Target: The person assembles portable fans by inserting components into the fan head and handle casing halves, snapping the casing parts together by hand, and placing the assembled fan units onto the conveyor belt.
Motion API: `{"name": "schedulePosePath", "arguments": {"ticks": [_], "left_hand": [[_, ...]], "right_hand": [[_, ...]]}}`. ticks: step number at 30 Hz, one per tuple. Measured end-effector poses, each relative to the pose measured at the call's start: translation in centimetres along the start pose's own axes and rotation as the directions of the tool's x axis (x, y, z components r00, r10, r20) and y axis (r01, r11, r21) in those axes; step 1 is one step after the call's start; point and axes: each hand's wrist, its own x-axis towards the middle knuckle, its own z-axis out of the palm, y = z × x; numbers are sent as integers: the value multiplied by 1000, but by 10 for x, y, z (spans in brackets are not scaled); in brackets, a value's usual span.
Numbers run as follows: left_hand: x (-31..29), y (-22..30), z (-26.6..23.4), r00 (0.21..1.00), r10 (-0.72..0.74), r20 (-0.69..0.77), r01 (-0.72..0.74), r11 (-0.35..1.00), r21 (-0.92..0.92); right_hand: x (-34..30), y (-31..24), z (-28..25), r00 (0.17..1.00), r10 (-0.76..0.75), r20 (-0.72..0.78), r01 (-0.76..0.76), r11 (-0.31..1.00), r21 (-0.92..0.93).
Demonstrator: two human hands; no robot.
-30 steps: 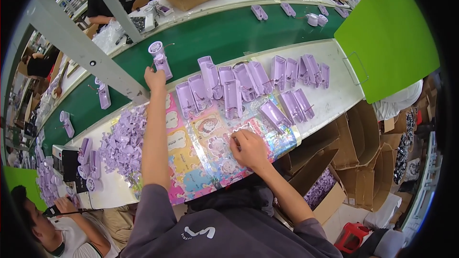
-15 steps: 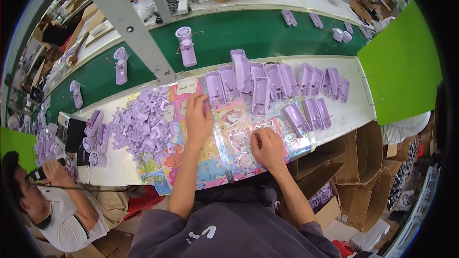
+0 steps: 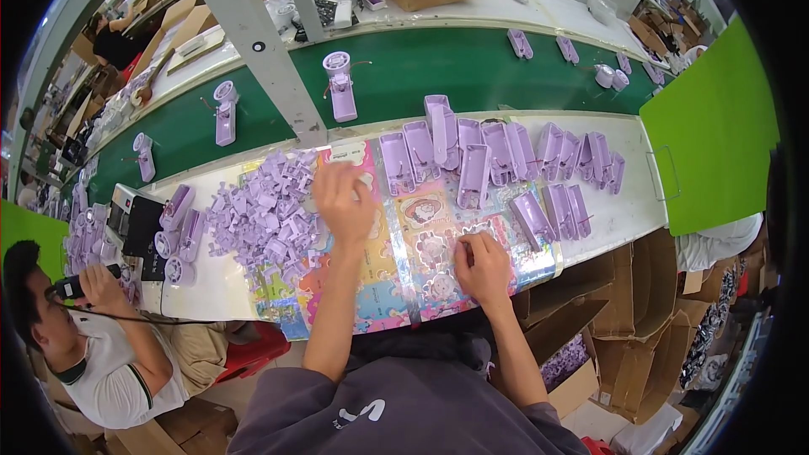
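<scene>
My left hand [image 3: 344, 202] is over the mat at the right edge of a heap of small lilac plastic parts [image 3: 265, 211]. Its thumb stands apart from the fingers, which are slightly blurred, and I see nothing in it. Lower and to the right, my right hand [image 3: 483, 268] is closed with its fingers curled just above the colourful cartoon mat [image 3: 379, 286]. Whatever lies inside those fingers, if anything, is hidden. Beyond the hands stand several open lilac housings [image 3: 419, 149] in a row, some with thin wires. A lilac housing [image 3: 531, 217] lies slanted right of my right hand.
Behind the table runs a green conveyor belt [image 3: 404, 76] carrying lilac assemblies [image 3: 341, 88]. A grey metal post [image 3: 257, 50] rises at its near edge. Seated at left, a person [image 3: 109, 345] holds a dark device. Cardboard boxes [image 3: 640, 320] stand below right; a green panel [image 3: 716, 135] stands right.
The whole view has shifted slightly. My left hand has moved away from the housings toward the heap of small parts, its fingers more bent. My right hand stays curled over the mat.
</scene>
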Motion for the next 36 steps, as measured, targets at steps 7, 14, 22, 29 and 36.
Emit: {"name": "schedulePosePath", "arguments": {"ticks": [7, 14, 22, 29, 36], "left_hand": [[56, -42, -19, 947, -196, 256, 80, 913, 400], [50, -54, -25, 906, -184, 382, -10, 892, 451], [45, -43, -44, 861, -142, 488, -51, 931, 360], [44, 29, -56, 841, -160, 517, 219, 974, -55], [-31, 45, -29, 829, -81, 553, 189, 972, -142]], "right_hand": [[-2, 0, -1, 999, 30, 13, -30, 999, 26], [-2, 0, -2, 1000, 26, 2, -26, 1000, 17], [0, -2, 1, 999, 30, 15, -31, 999, 24], [-2, 0, -5, 998, 58, 10, -58, 998, -2], [-1, -4, -3, 1000, 14, -9, -14, 1000, -7]]}}
